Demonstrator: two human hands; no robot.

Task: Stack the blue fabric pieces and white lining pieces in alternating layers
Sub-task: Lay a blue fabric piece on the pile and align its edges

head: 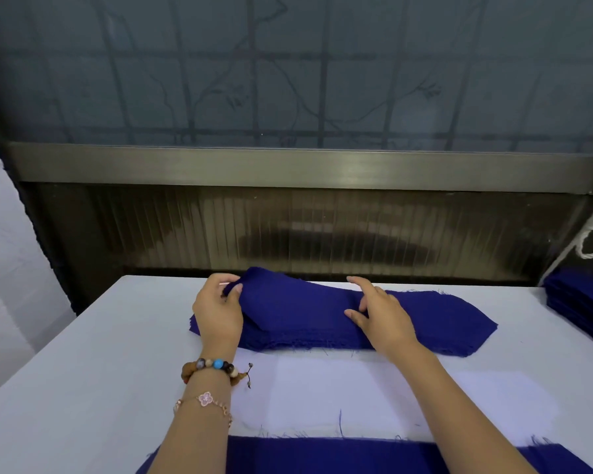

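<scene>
Your left hand (217, 311) pinches the top blue piece (288, 299) up off the blue stack (425, 328) at mid-frame on the worktop (83, 371); your right hand (379, 314) rests open on it. White lining (356, 395) lies below.

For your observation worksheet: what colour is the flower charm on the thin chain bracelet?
Pink, on the flower charm at the left wrist; it shows best in the head view.

white table (83, 388) | blue fabric stack (425, 323) | white lining pieces (356, 395)
</scene>
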